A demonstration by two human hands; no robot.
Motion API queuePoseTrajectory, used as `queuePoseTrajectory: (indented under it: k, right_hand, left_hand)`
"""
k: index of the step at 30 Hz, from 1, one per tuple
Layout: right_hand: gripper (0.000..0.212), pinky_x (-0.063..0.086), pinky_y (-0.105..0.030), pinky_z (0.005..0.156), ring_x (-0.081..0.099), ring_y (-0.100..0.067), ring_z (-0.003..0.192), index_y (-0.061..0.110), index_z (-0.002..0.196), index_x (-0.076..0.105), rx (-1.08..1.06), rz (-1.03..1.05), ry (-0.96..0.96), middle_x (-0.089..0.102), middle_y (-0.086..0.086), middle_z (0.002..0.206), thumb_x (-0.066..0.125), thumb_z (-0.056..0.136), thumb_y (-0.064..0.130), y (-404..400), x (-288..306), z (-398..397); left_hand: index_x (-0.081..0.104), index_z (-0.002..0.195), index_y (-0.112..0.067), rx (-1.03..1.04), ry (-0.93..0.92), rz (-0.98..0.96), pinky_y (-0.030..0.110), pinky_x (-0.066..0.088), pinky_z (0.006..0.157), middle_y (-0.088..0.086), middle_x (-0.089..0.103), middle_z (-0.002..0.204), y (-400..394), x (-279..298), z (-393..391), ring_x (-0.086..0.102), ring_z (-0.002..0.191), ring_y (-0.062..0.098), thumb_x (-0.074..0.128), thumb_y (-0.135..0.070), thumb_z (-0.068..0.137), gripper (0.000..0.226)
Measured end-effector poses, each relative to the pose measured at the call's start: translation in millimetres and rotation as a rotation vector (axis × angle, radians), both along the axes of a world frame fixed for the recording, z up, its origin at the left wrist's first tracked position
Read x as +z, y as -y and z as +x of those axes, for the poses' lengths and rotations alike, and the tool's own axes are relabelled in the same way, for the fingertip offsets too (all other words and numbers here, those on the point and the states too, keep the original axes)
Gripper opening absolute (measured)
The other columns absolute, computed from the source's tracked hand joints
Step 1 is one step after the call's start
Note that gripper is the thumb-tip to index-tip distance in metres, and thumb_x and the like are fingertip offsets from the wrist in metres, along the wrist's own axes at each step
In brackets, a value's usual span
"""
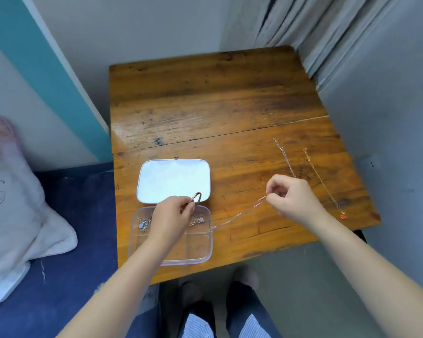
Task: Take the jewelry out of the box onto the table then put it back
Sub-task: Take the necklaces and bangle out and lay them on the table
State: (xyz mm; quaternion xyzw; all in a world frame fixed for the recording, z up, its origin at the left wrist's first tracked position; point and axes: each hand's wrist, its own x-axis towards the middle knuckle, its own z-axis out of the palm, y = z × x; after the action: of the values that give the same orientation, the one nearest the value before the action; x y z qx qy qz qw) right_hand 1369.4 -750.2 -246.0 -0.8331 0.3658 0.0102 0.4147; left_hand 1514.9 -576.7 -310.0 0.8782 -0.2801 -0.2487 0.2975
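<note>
Both hands work one fine chain over a wooden table [205, 98]: right hand [291, 198] pinches the chain's end between thumb & forefinger, lifted clear of the tabletop, while left hand [171, 215] hovers over the open clear plastic jewelry box [171, 259], fingertips closed on a small looped piece [197, 196], prob. a ring or clasp – too blurred to tell which. Thin pinkish chain [237, 214] runs taut-ish from the right fingers down toward the box's right rim, so it's half out, half still at the box. Box sits near the table's front-left edge, divided into compartments, its lid [173, 181] flipped back flat behind it; a silver tangle [144, 224] & another small cluster [197, 219] remain in the rear compartments. Two pieces already lie out on the table's right side, roughly parallel: a silver chain [285, 157] & a gold necklace w/ red pendant [324, 182]. Judgement: removal stage is partway done, w/ several items left inside. Chain looks v. light, limp & snag-prone – likely to knot or catch on the divider if dragged. Best held near the clasp or ends w/ a fingertip pinch, lifted straight up, then laid out in a line apart from the others.
</note>
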Motion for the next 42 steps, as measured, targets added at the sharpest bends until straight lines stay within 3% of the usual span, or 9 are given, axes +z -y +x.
queuePoseTrajectory:
  k: [4,7,9,13,17,21,31,35,42]
  right_hand:
    - [0.019,0.039,-0.003,0.037,0.050,0.005,0.032,0.010,0.073,0.066,-0.065,-0.050,0.102,0.058,-0.007,0.053,0.053,0.077,-0.003,77.2,45.6,-5.9]
    - [0.014,0.043,-0.003,0.039,0.052,0.006,0.034,0.008,0.079,0.067,-0.030,-0.088,0.136,0.058,0.000,0.052,0.055,0.080,0.001,111.5,55.5,12.4]
    - [0.014,0.047,-0.008,0.046,0.055,-0.001,0.038,0.006,0.083,0.068,-0.018,-0.144,0.172,0.061,-0.003,0.055,0.055,0.080,0.004,145.5,60.9,22.2]
    - [0.016,0.049,-0.011,0.052,0.056,-0.009,0.052,0.004,0.092,0.067,0.063,-0.236,0.261,0.063,-0.007,0.071,0.054,0.083,0.005,238.5,67.9,49.7]
    - [0.018,0.050,-0.031,0.076,0.063,-0.027,0.074,-0.002,0.093,0.067,0.109,-0.337,0.350,0.070,-0.020,0.086,0.053,0.082,0.000,318.6,61.5,75.4]
    - [0.018,0.042,-0.025,0.075,0.064,-0.033,0.083,-0.001,0.089,0.070,0.075,-0.446,0.391,0.072,-0.023,0.090,0.055,0.079,-0.003,373.3,22.5,82.3]
    - [0.019,0.044,-0.027,0.073,0.062,-0.033,0.081,-0.002,0.087,0.071,0.241,-0.292,0.233,0.068,-0.023,0.085,0.056,0.077,-0.009,352.5,-131.0,26.9]
    - [0.015,0.057,-0.042,0.056,0.063,-0.036,0.067,-0.004,0.082,0.070,0.372,-0.345,0.251,0.066,-0.023,0.071,0.061,0.072,-0.012,332.6,-144.0,-1.1]
    - [0.013,0.056,-0.031,0.046,0.063,-0.032,0.061,-0.002,0.073,0.070,0.413,-0.468,0.195,0.067,-0.016,0.065,0.073,0.062,-0.009,313.6,-150.5,-34.5]
  left_hand:
    - [0.066,0.077,-0.004,0.030,-0.114,-0.121,0.029,0.047,0.064,0.006,0.058,0.062,80.3,50.4,-6.1,0.057,0.044,0.004,0.054,-0.009,0.089,0.018]
    - [0.060,0.074,-0.010,-0.003,-0.118,-0.158,0.032,0.053,0.065,0.006,0.058,0.062,116.1,64.9,4.8,0.057,0.044,0.001,0.050,-0.008,0.091,0.020]
    - [0.062,0.079,-0.009,0.002,-0.113,-0.165,0.038,0.056,0.073,0.003,0.059,0.062,150.6,70.3,6.3,0.060,0.048,0.002,0.048,-0.009,0.092,0.019]
    - [0.068,0.093,-0.004,0.076,-0.080,-0.179,0.039,0.055,0.084,0.016,0.068,0.078,243.4,75.1,12.2,0.065,0.073,0.026,0.049,-0.009,0.092,0.019]
    - [0.069,0.098,-0.002,0.157,0.007,-0.183,0.033,0.052,0.088,0.019,0.073,0.096,317.0,65.4,24.8,0.065,0.091,0.030,0.053,-0.010,0.091,0.019]
    - [0.072,0.093,-0.004,0.176,0.123,-0.136,0.026,0.047,0.077,0.018,0.073,0.095,371.3,38.9,34.9,0.063,0.092,0.032,0.055,-0.012,0.089,0.019]
    - [0.070,0.100,-0.008,-0.050,0.279,0.140,0.040,0.051,0.077,0.018,0.065,0.110,392.3,-72.8,6.8,0.058,0.102,0.034,0.054,-0.013,0.089,0.020]
    - [0.070,0.097,-0.006,-0.151,0.345,0.109,0.042,0.051,0.070,0.017,0.066,0.105,381.0,-84.9,-15.3,0.056,0.100,0.034,0.055,-0.011,0.088,0.019]
    - [0.064,0.107,-0.003,-0.228,0.411,0.136,0.048,0.054,0.070,0.020,0.061,0.109,371.3,-87.3,-25.5,0.052,0.103,0.035,0.053,-0.011,0.088,0.023]
